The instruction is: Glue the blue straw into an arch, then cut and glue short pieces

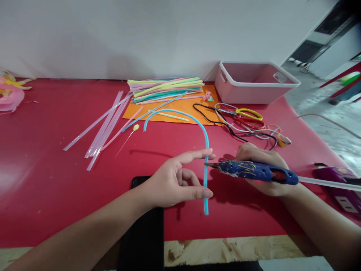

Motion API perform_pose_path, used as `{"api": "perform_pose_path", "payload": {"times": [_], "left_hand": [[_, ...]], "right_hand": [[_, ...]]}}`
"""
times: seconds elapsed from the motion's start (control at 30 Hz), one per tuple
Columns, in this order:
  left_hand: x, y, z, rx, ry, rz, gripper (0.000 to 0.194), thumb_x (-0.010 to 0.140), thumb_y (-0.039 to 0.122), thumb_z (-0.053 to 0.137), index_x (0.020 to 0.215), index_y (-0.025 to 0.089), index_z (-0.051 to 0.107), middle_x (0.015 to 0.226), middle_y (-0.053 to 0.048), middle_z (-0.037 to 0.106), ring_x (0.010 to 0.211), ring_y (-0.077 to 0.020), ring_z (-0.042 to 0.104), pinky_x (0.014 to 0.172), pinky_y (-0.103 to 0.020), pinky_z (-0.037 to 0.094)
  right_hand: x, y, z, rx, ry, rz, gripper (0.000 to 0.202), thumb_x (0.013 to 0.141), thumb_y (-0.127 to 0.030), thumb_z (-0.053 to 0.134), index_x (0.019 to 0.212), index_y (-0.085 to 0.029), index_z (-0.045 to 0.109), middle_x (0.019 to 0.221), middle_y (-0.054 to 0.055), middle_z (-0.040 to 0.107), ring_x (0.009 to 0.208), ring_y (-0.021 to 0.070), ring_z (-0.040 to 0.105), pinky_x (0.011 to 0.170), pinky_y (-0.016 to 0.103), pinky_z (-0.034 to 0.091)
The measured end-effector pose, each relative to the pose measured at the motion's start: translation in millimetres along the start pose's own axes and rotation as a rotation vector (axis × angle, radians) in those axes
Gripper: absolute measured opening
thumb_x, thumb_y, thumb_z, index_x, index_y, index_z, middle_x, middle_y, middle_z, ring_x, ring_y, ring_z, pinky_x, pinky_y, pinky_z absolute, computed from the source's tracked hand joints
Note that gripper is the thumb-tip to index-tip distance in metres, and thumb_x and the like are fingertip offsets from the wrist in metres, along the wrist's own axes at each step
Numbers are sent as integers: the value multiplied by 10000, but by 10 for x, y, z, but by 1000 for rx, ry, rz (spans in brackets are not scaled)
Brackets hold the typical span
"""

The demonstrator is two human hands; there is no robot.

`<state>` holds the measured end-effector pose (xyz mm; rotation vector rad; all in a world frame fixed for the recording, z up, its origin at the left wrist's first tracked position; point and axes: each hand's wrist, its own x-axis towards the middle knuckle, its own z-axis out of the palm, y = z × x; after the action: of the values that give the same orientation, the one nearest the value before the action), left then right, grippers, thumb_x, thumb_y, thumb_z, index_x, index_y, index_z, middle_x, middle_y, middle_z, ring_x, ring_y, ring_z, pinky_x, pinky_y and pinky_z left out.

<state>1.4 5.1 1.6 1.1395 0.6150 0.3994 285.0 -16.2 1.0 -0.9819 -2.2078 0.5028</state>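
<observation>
A curved blue pipe cleaner (207, 139) is held by my left hand (183, 178), its lower part upright between thumb and fingers and its upper part arching to the left. My right hand (262, 165) grips a dark blue glue gun (248, 171) with a clear glue stick (324, 183) in its rear end. The gun's nozzle points left and meets or nearly meets the pipe cleaner, between my left thumb and index finger. Beyond my left hand, a small yellow piece on a thin wire (135, 127) lies on the red table (56, 180).
Pink glue sticks (108, 128) lie left of a pipe cleaner bundle (166, 88) on an orange sheet (208, 116). A pink basket (242, 90), scissors (249, 114) and tangled cables (234, 131) are at the back right. A black phone-like slab (146, 229) lies near; a purple power socket (335, 188) stands right.
</observation>
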Motion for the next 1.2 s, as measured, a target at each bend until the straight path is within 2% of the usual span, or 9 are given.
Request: {"api": "perform_pose_path", "payload": {"times": [0.33, 0.53, 0.77, 1.2], "left_hand": [[0, -29, -6, 18, 2, 18, 920, 752, 344, 864, 1538, 288, 390, 666, 23, 633, 540, -54, 452, 482, -154, 342], [-8, -9, 2, 25, -9, -19, 906, 778, 317, 845, 1548, 277, 368, 642, 45, 615, 476, -21, 402, 463, -135, 320], [-3, -5, 19, 33, 24, -17, 901, 768, 283, 851, 1538, 268, 383, 648, 43, 623, 477, -28, 438, 468, -143, 340], [6, 1, 54, 33, 77, 61, 826, 767, 188, 832, 1498, 237, 450, 645, 57, 621, 502, -46, 497, 481, -167, 370]], "right_hand": [[11, -9, 3, -44, 31, 9, 64, 823, -173, 609, 875, -206, 591, 748, 31, 623, 647, 161, 568, 597, 308, 452], [-42, 42, -5, -41, 17, 32, 137, 821, -149, 627, 932, -224, 600, 780, 25, 629, 679, 170, 576, 630, 318, 459], [-3, 4, 9, -63, 29, -12, 113, 806, -167, 609, 902, -224, 588, 737, 28, 633, 634, 182, 568, 606, 333, 455], [-46, 72, -25, -29, -73, -66, 214, 761, -148, 628, 959, -219, 590, 761, 44, 640, 657, 202, 554, 649, 374, 434]]}}
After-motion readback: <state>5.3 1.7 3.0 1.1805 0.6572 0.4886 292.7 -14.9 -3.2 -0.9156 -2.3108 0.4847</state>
